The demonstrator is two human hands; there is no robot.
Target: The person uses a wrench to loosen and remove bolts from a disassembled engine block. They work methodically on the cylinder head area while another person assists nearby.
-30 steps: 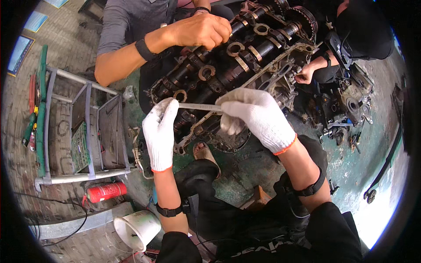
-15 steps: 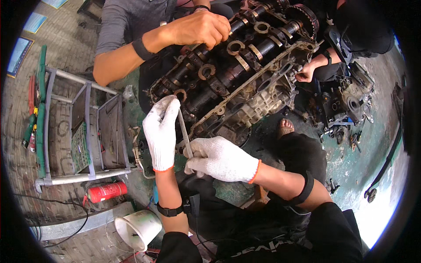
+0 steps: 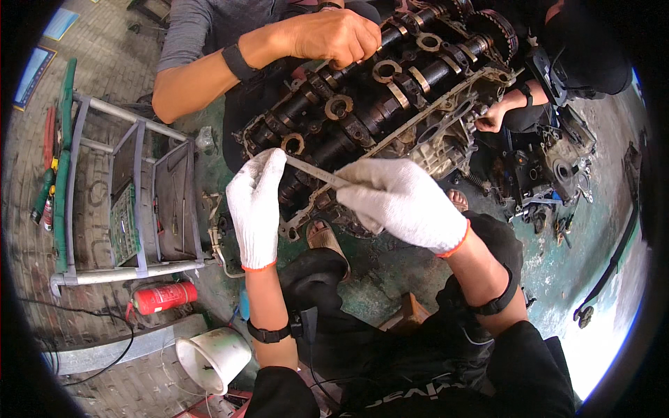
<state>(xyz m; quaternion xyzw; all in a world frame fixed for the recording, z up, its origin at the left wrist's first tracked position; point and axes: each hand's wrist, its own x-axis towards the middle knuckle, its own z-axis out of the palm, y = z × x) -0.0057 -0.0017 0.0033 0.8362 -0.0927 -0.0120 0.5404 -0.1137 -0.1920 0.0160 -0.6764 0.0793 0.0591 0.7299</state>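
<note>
A slim, flat grey metal bar [image 3: 315,172] runs slantwise between my gloved hands; both its ends are covered, so its exact kind does not show. My left hand [image 3: 256,202], in a white knit glove with an orange cuff, pinches the upper end at the near left corner of an oily engine cylinder head [image 3: 390,104]. Thumb and fingers of my right hand [image 3: 404,198], gloved alike, close on the lower end just off the head's near side. Dark camshafts [image 3: 369,118] lie along the head's top. Another person's bare hand [image 3: 341,38] rests over its far side.
A metal rack [image 3: 136,202] stands at left, with a red fire extinguisher [image 3: 164,297] and a white bucket [image 3: 216,355] nearer me. Engine parts [image 3: 543,160] lie on the floor at right. A second person's hand [image 3: 490,117] is by the head's right end.
My right hand has moved up and to the right, swinging the metal bar from nearly upright to a shallow slant. My left hand stays at the same corner.
</note>
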